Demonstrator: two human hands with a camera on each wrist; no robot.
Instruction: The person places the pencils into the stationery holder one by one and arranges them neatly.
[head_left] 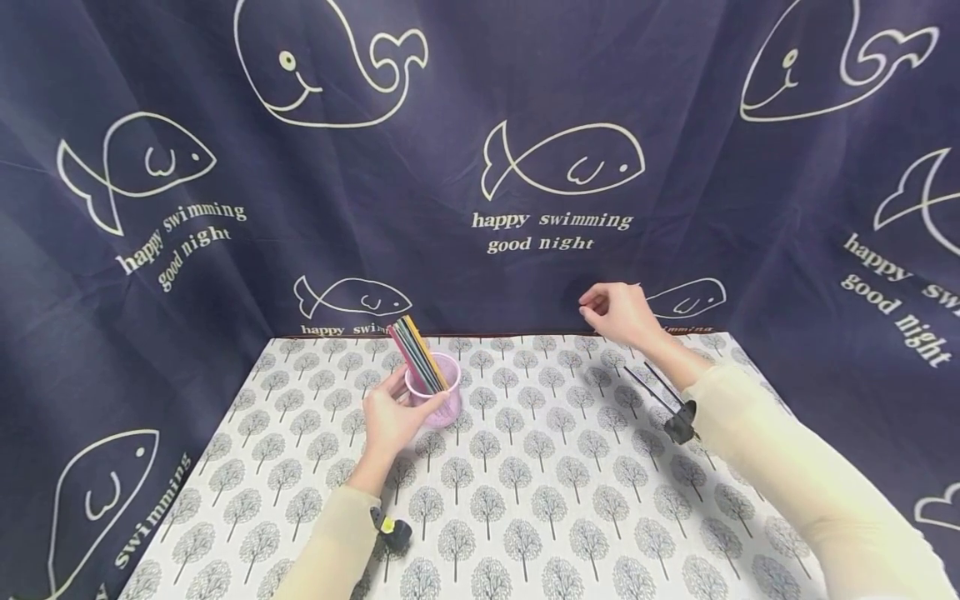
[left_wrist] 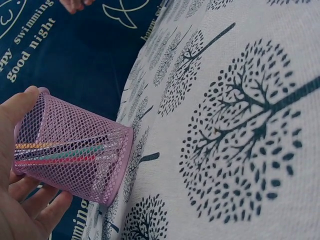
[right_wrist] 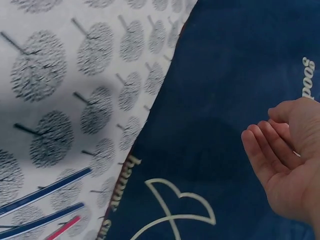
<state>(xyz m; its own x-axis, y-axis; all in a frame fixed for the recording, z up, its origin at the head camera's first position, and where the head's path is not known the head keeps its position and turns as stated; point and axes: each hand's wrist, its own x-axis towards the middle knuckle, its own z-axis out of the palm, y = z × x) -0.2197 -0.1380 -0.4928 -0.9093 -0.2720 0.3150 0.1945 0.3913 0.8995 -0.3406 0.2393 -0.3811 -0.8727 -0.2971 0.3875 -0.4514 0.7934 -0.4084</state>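
Observation:
A pink mesh pen holder point(head_left: 442, 410) stands tilted on the table, and my left hand point(head_left: 393, 417) grips it, thumb on the near rim and fingers round the far side. Several slim, pencil-like colored sticks point(head_left: 420, 358) lean in it, red, green, dark and yellow; their lower ends show through the mesh in the left wrist view. My right hand point(head_left: 617, 312) hovers above the back right of the table, fingers loosely bent and holding nothing. Beneath the right forearm lie two dark blue sticks point(right_wrist: 47, 191) and a red one point(right_wrist: 64, 227), partly hidden in the head view.
A white cloth with a tree print point(head_left: 517, 492) covers the table. Behind it and on both sides hangs a dark blue curtain point(head_left: 450, 183) with fish and whale drawings. Small black cameras point(head_left: 393, 533) are strapped on both wrists.

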